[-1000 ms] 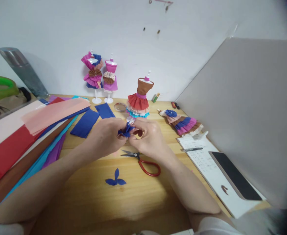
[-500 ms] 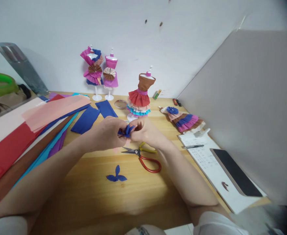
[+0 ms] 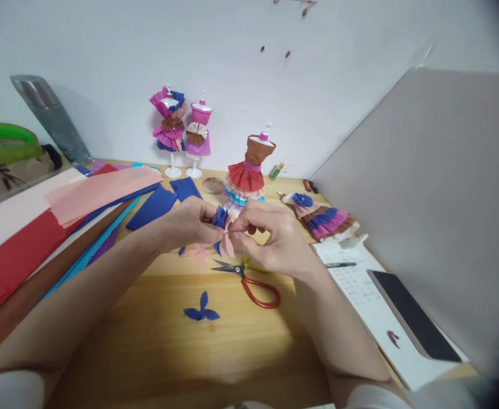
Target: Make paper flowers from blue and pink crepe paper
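A blue-and-pink paper flower [image 3: 221, 217] is held up over the middle of the table. My left hand [image 3: 186, 225] pinches its blue petals from the left. From the right, my right hand [image 3: 273, 236] has thumb and forefinger closed at the flower's pink petals. Just beneath the hands lies a pink petal cutout [image 3: 198, 253], partly hidden. Scissors [image 3: 261, 292] with one red and one yellow handle rest below my right hand, blades pointing left. Nearer to me, a three-petalled blue cutout [image 3: 202, 309] lies flat.
Coloured paper sheets [image 3: 15, 261] cover the left side, with blue pieces [image 3: 152, 208] beside them. Small dress forms in paper dresses, one with a red skirt [image 3: 246, 177], stand along the wall. At right are another paper dress [image 3: 324, 218], a notebook [image 3: 347, 284] and a phone [image 3: 411, 315].
The flower has been turned so that its pink petals now show. My right hand has shifted right, its fingers more spread from the palm. The view has tilted slightly.
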Tool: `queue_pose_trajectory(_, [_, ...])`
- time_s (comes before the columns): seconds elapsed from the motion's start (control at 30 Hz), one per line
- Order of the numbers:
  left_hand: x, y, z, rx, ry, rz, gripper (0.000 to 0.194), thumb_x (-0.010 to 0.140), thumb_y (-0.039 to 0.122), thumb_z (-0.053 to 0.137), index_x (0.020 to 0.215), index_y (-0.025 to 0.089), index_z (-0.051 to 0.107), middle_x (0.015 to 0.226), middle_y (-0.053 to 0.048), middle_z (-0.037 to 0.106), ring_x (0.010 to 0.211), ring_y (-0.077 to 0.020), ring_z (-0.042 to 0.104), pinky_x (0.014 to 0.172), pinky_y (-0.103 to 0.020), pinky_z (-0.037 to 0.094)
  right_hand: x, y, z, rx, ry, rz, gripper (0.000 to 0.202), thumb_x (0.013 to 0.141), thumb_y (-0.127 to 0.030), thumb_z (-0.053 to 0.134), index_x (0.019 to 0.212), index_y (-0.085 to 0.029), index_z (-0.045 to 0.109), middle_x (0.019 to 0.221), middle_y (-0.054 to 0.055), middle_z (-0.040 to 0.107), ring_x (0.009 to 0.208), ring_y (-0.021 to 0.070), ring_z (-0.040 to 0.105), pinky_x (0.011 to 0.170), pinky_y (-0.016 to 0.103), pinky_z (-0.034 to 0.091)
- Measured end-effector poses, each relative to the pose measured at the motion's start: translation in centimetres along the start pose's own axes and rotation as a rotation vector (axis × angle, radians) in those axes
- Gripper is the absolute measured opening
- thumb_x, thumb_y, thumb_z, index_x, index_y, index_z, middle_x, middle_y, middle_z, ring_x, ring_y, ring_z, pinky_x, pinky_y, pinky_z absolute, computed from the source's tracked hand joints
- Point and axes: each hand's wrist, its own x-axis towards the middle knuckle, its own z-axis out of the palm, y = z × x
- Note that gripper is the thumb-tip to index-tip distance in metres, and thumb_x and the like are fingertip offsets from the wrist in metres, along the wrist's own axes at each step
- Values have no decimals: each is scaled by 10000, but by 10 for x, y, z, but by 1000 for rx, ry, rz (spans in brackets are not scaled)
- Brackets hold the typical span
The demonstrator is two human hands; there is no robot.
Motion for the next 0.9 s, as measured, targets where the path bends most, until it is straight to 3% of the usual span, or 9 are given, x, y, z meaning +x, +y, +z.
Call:
queue_pose_trajectory(0.3, [-2,6,0,20,-10,-37,87,590,117,567,537,156,624,434,42,510,379,-82,426,371,-193,278,-1,0,0,-176,-87,-118,206,888,-121,493,729,-184,608,721,38,618,660,143,561,588,272,433])
queue_pose_trajectory(0.47, [-2,5,0,69,-10,-89,72,584,124,570,519,153,558,431,45,481,374,-65,392,379,-190,257,-1,3,1,-275,-105,-254,256,930,-118,455,741,-168,620,728,55,626,664,145,545,601,279,438])
queue_pose_trajectory(0.63, [-1,3,0,164,-37,-126,60,607,150,571,554,156,543,432,46,474,381,-65,382,390,-189,255,-1,7,6,-314,-35,-358,231,892,-73,473,726,-169,603,716,49,611,649,141,517,585,268,414])
queue_pose_trajectory(0.9, [-3,5,-7,183,-211,-25,122,721,253,600,717,140,645,607,13,575,535,-93,484,465,-201,317,1,7,8,-345,-23,-327,183,791,-47,468,709,-186,555,685,28,570,620,143,467,549,259,360])
